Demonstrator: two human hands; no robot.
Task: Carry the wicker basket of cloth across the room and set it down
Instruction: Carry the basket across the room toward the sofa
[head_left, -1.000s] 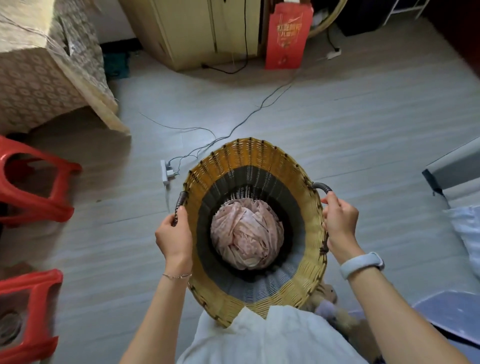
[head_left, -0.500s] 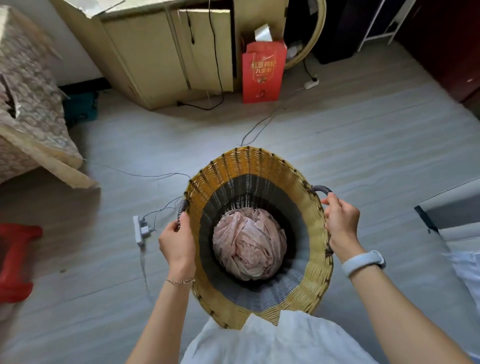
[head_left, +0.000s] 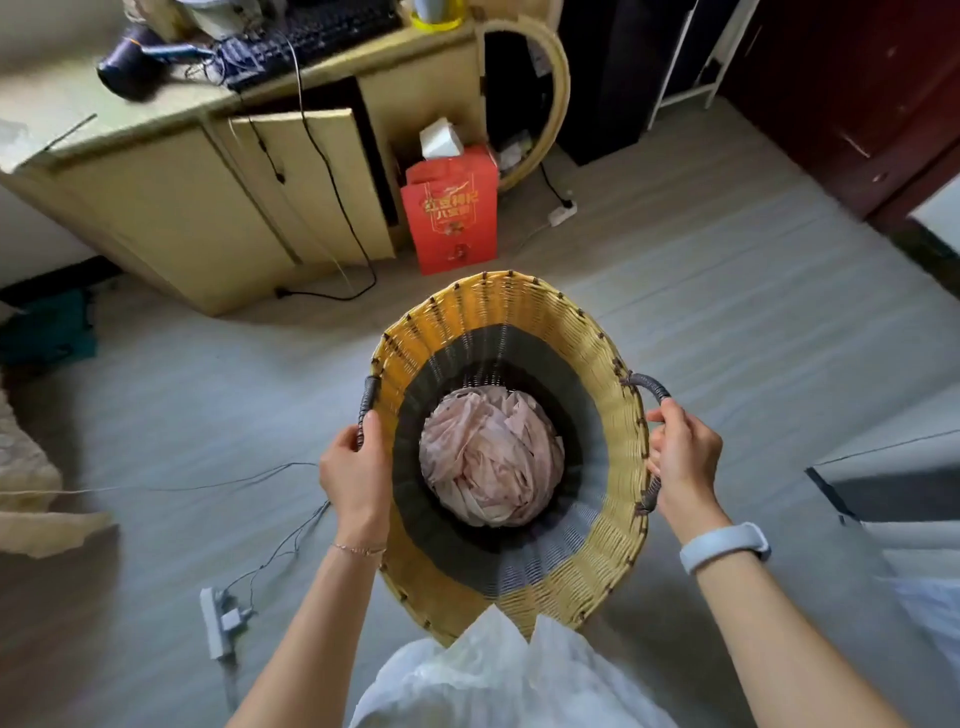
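Note:
I hold a round wicker basket (head_left: 618, 415) in front of my body, above the floor. Its rim is yellow and its inner wall is dark grey. A crumpled pink cloth (head_left: 488, 457) lies at its bottom. My left hand (head_left: 356, 470) grips the dark left handle. My right hand (head_left: 683, 457) grips the dark right handle; a pale band sits on that wrist. White clothing hides the near rim.
A yellow cabinet (head_left: 171, 208) with a keyboard and hair dryer on top stands ahead left. A red box (head_left: 452, 213) leans by it. Cables and a power strip (head_left: 218, 621) lie on the floor to my left. Grey furniture (head_left: 893, 483) is at right.
The basket stays in both hands while I walk forward. The cabinet and red box have come closer, the power strip has slid back to my lower left, and the red stools have left view.

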